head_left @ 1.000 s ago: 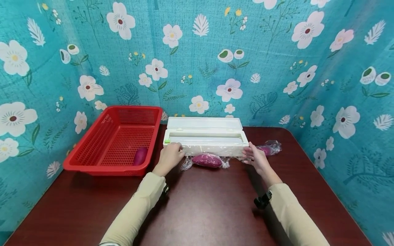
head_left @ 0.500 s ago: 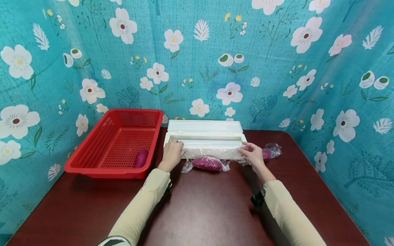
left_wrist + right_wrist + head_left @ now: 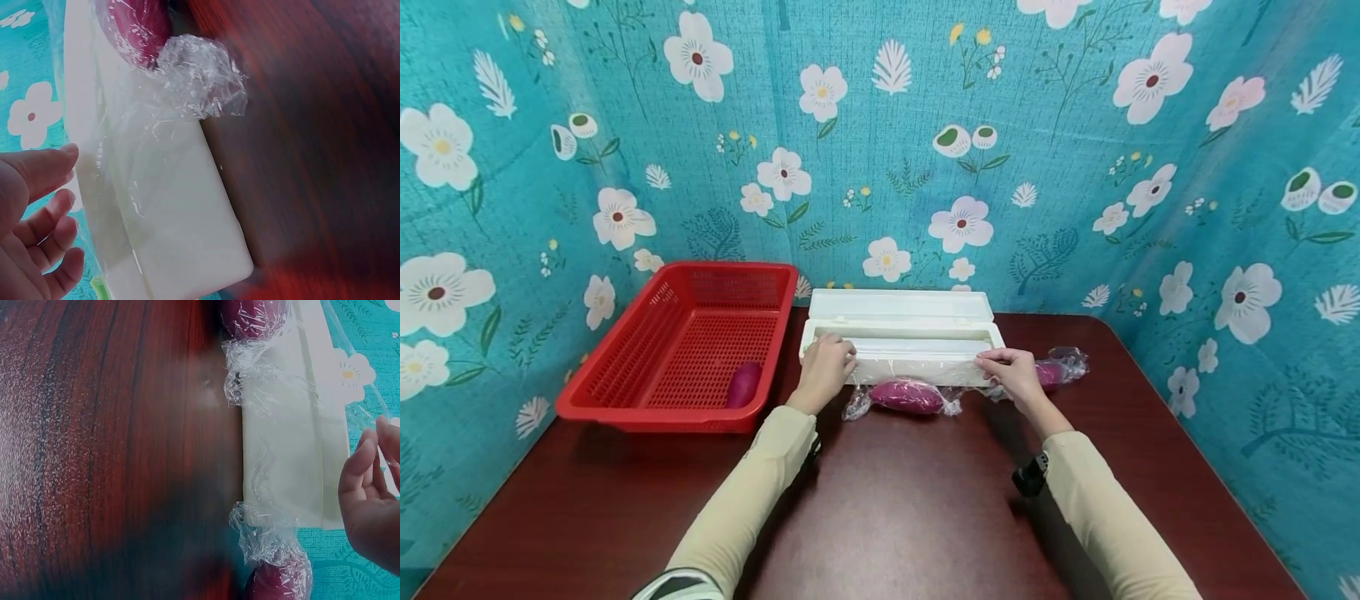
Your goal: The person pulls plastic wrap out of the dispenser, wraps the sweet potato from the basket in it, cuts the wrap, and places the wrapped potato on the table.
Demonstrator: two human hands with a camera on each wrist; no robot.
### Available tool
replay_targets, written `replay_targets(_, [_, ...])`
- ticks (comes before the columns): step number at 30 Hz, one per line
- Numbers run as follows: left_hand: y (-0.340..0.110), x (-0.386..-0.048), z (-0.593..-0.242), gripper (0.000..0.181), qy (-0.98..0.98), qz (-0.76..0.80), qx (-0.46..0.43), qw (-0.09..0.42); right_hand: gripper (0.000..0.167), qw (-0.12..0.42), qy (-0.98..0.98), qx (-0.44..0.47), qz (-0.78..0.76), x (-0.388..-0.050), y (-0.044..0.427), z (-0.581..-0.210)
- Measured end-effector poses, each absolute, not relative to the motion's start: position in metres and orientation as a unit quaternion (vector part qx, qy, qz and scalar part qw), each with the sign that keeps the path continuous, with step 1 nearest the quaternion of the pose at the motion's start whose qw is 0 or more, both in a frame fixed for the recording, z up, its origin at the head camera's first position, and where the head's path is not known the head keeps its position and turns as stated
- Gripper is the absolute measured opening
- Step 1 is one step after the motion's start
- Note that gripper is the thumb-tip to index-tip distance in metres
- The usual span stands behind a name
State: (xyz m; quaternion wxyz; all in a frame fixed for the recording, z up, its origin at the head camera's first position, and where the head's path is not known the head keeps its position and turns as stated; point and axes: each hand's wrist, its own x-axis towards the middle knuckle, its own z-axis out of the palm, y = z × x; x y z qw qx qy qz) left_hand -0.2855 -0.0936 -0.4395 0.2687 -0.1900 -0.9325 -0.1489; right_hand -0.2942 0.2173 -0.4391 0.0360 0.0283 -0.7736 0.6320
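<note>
A white box [image 3: 917,371] of cling film lies lengthwise at the back of the table, its lid [image 3: 901,305] raised and a pale roll inside. Over its left end is my left hand [image 3: 826,371], fingers bent; in the left wrist view that hand [image 3: 37,219] is beside the box edge, thumb and index near the film. At the right end my right hand [image 3: 1017,377] pinches clear film between thumb and index, as the right wrist view shows with the hand [image 3: 375,494]. A film-wrapped purple item [image 3: 907,397] lies against the box front.
A red basket [image 3: 658,415] stands to the left with one purple item [image 3: 743,384] inside. Another wrapped purple item [image 3: 1051,373] lies right of the box. A teal flowered curtain [image 3: 880,167] hangs behind the dark table [image 3: 895,508].
Both hands have shifted inward from the box ends; my left hand is higher over the box opening. My right fingers, spread at first, now pinch the film.
</note>
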Motion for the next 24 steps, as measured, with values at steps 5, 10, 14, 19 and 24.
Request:
replay_targets(5, [-0.093, -0.287, -0.44, 0.003, -0.927, -0.151, -0.202, 0.277, 0.025, 0.008, -0.739, 0.03, 0.673, -0.294, 0.219, -0.439])
replay_targets(10, [-0.092, -0.287, -0.442, 0.004, -0.915, -0.178, -0.223, 0.286, 0.013, -0.035, -0.703, 0.047, 0.709, -0.292, 0.225, -0.438])
replay_targets(14, [-0.094, -0.286, -0.444, 0.005, -0.901, -0.215, -0.262, 0.272, 0.007, -0.08, -0.678, 0.06, 0.728, -0.288, 0.229, -0.437])
replay_targets(19, [-0.098, -0.286, -0.447, 0.007, -0.878, -0.27, -0.309, 0.247, 0.033, -0.124, -0.647, 0.09, 0.747, -0.286, 0.234, -0.437])
replay_targets(24, [-0.097, -0.284, -0.45, 0.006, -0.872, -0.317, -0.31, 0.206, 0.05, -0.133, -0.646, 0.103, 0.745, -0.286, 0.235, -0.44])
